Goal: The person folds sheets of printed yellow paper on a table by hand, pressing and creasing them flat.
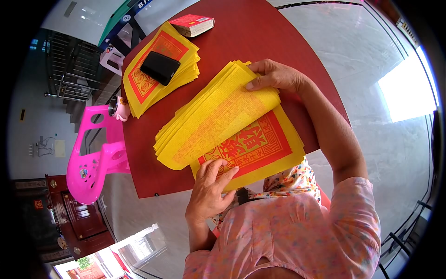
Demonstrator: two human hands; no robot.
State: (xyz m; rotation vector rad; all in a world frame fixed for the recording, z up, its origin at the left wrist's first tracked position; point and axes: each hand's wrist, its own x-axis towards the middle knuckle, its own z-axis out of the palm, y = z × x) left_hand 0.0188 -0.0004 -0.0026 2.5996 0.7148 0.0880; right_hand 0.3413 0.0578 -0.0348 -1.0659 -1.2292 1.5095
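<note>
Yellow paper sheets [218, 111] are folded back over the stack near the table's front edge. My right hand [276, 76] pinches their upper right end, thumb on top. Beneath them shows a yellow sheet with a red printed panel [260, 144] bearing large characters. My left hand [211, 186] rests on the lower left edge of that printed sheet, its fingers apart and nothing gripped. Farther left lies a second stack of yellow and red printed sheets [144, 93], with a black phone [160, 68] on top.
The red table [246, 23] carries a thick red book [193, 25] at the back. A pink cup [121, 109] is at the left edge, beside a bright pink plastic chair [95, 162]. A white stool [111, 59] stands behind the table.
</note>
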